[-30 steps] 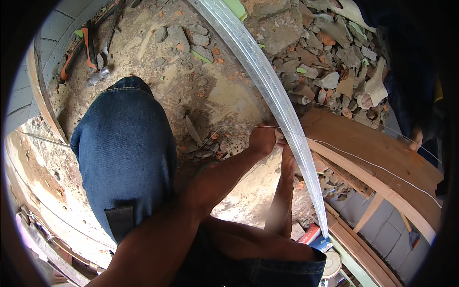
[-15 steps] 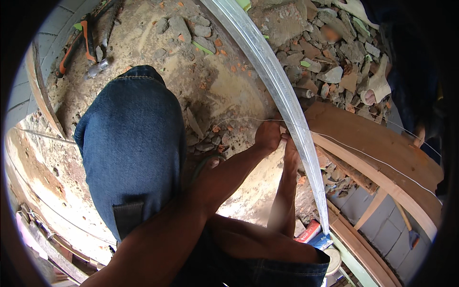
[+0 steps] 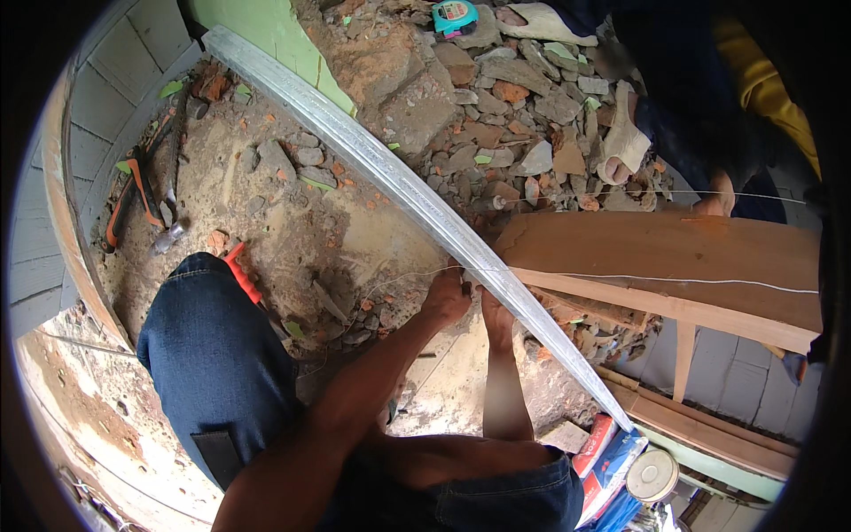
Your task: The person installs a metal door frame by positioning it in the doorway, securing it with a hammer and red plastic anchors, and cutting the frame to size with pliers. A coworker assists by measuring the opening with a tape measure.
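Note:
My left hand point(image 3: 448, 297) is closed beside the lower edge of a long galvanised metal profile point(image 3: 363, 168), where a thin white wire point(image 3: 656, 279) passes. My right hand point(image 3: 495, 309) is curled just to its right, partly under the profile. What their fingers grip is hidden. A wooden board point(image 3: 656, 239) on a frame lies beside them on the right. A red-handled tool point(image 3: 244, 275) rests on the dusty floor by my jeans-clad knee.
Pliers point(image 3: 142, 182) and a hammer point(image 3: 170, 235) lie left. Rubble point(image 3: 523, 115) and a turquoise tape measure point(image 3: 455, 18) are at top. Another person point(image 3: 718, 124) in dark trousers is upper right. Bags point(image 3: 603, 465) and a round bucket point(image 3: 651, 474) sit lower right.
The view has swung, so the profile now runs more diagonally and the tape measure and red-handled tool show. My hands stay together by the profile, appearing slightly lower and further left.

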Tool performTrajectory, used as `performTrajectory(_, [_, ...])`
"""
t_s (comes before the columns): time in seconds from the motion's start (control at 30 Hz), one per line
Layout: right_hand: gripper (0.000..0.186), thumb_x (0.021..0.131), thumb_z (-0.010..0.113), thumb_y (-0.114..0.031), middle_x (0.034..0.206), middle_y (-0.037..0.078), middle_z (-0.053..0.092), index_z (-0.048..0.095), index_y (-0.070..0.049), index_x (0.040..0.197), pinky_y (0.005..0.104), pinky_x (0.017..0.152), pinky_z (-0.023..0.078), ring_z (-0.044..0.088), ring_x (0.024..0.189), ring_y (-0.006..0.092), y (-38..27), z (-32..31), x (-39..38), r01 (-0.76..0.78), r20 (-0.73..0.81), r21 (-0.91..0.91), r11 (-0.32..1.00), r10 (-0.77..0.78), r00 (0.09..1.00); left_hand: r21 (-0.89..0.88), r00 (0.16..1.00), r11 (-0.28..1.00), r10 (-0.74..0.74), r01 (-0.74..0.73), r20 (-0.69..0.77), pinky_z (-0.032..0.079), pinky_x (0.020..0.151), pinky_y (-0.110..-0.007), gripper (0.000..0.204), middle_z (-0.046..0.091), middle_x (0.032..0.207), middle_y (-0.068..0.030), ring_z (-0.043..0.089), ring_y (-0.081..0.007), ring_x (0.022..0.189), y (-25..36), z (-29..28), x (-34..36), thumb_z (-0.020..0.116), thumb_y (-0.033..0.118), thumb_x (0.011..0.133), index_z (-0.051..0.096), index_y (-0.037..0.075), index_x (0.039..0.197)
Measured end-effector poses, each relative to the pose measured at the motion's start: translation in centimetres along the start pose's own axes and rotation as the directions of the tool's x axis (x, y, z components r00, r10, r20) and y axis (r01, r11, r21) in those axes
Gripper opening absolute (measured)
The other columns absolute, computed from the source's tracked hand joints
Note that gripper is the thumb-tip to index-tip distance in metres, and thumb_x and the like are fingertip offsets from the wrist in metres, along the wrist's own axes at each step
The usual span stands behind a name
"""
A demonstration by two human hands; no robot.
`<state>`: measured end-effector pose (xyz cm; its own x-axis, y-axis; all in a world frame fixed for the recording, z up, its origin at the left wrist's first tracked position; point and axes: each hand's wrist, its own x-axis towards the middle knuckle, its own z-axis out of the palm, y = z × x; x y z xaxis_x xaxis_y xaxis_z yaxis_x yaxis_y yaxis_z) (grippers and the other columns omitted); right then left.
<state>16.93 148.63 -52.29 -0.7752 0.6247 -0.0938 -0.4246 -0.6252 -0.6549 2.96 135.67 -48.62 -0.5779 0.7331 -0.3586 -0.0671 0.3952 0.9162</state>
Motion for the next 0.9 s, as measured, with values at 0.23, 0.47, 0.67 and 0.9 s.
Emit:
performTrajectory(0.23, [0.034, 0.101, 0.060, -0.024, 0.122, 0.013, 0.067, 0.063, -0.006, 0.130, 0.0390, 0.084, 0.057, 0.067, 0.106, 0.0262, 1.7, 3.3, 0.0, 0.167, 0.410, -0.720, -0.673, -0.219, 0.885, 0.177, 0.782, 0.949, -0.314, 0.259, 0.539, 0.059, 0.058, -0.037, 0.051, 0.074, 0.087, -0.0178, 0.073, -0.0254, 0.067, 5.0, -10.0, -2.3, 0.066, 0.025, 0.095, 0.048, -0.002, 0.135])
performTrajectory(0.47, [0.037, 0.099, 0.065, -0.026, 0.122, 0.016, 0.069, 0.065, -0.003, 0.128, 0.0362, 0.091, 0.054, 0.065, 0.113, 0.0263, 3.6, 1.6, 0.7, 0.181, 0.199, -0.980, -0.085, -0.383, 0.902, 0.343, 0.450, 0.912, -0.410, 0.225, 0.793, 0.056, 0.052, -0.028, 0.036, 0.076, 0.086, -0.0142, 0.074, -0.0193, 0.072, 13.5, -22.9, -3.6, 0.072, 0.025, 0.091, 0.066, 0.004, 0.120])
performTrajectory(0.67, [0.039, 0.098, 0.065, -0.022, 0.120, 0.022, 0.065, 0.061, 0.001, 0.130, 0.0474, 0.091, 0.051, 0.063, 0.109, 0.0382, 4.2, 2.6, 0.7, 0.251, 0.484, -0.809, -0.531, -0.358, 0.799, 0.034, 0.834, 0.969, 0.193, -0.245, 0.517, 0.055, 0.050, -0.026, 0.050, 0.076, 0.086, -0.0132, 0.074, -0.0164, 0.069, 29.1, -36.2, -6.7, 0.074, 0.030, 0.094, 0.062, 0.001, 0.133])
performTrajectory(0.9, [0.034, 0.093, 0.062, -0.022, 0.115, 0.022, 0.065, 0.066, -0.004, 0.122, 0.0551, 0.095, 0.044, 0.058, 0.109, 0.0457, 6.3, 5.6, 0.9, 0.095, 0.342, -0.884, -0.459, -0.494, 0.799, 0.523, 0.735, 0.592, 0.670, -0.614, 0.104, 0.054, 0.061, -0.025, 0.074, 0.075, 0.087, -0.0061, 0.071, -0.0132, 0.076, 42.0, -42.5, -11.5, 0.073, 0.057, 0.086, 0.060, 0.004, 0.138])
